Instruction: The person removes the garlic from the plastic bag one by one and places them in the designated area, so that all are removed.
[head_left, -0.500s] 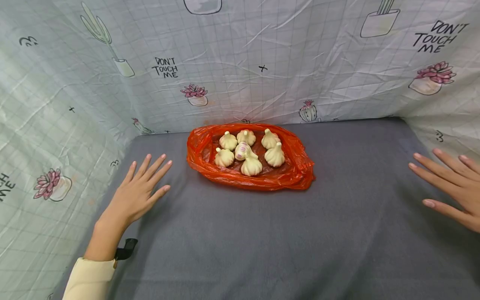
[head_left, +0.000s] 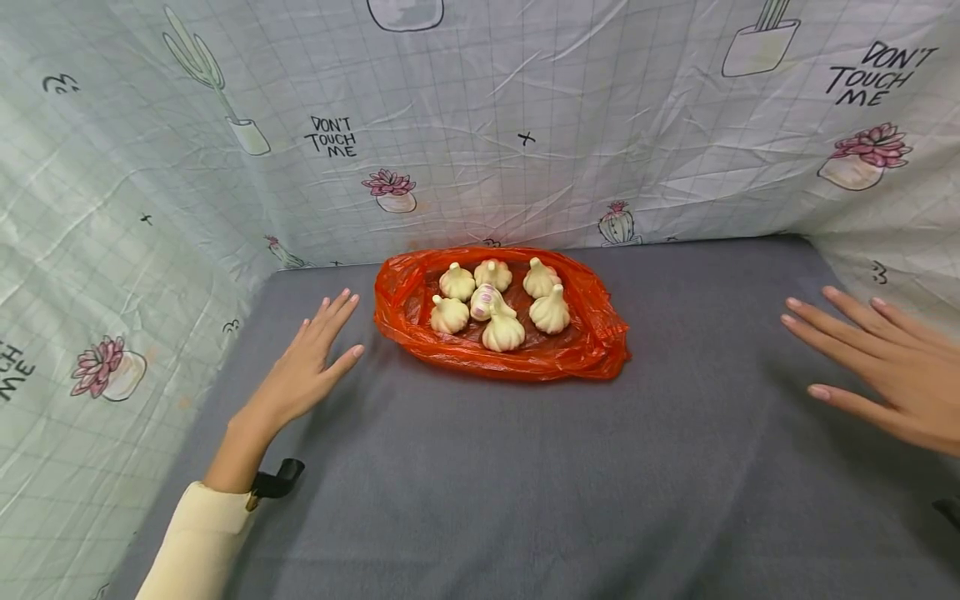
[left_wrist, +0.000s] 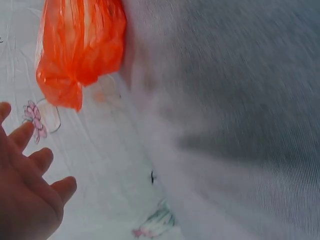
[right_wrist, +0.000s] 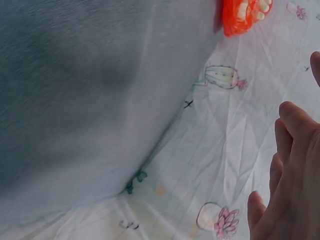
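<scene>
A red plastic bag (head_left: 510, 367) lies with its mouth spread wide near the back of the grey table. Several garlic bulbs (head_left: 503, 332) sit inside it, one of them with purple streaks. My left hand (head_left: 303, 371) hovers left of the bag, fingers stretched and holding nothing. Far to the right, my right hand (head_left: 892, 367) also hovers with spread, straight fingers. The left wrist view has the bag's bunched end (left_wrist: 75, 75) above the left fingers. From the right wrist, a corner of the bag (right_wrist: 235, 20) shows at the top.
A grey cloth (head_left: 525, 483) covers the table. White printed sheets with plant drawings hang behind it (head_left: 480, 100) and along the left side (head_left: 67, 275). A black strap (head_left: 279, 479) is round the left wrist, next to a cream sleeve (head_left: 198, 533).
Both hands have moved inward toward the bag, the left to the right and the right to the left. The left hand has turned more edge-on. Bag and garlic have stayed put.
</scene>
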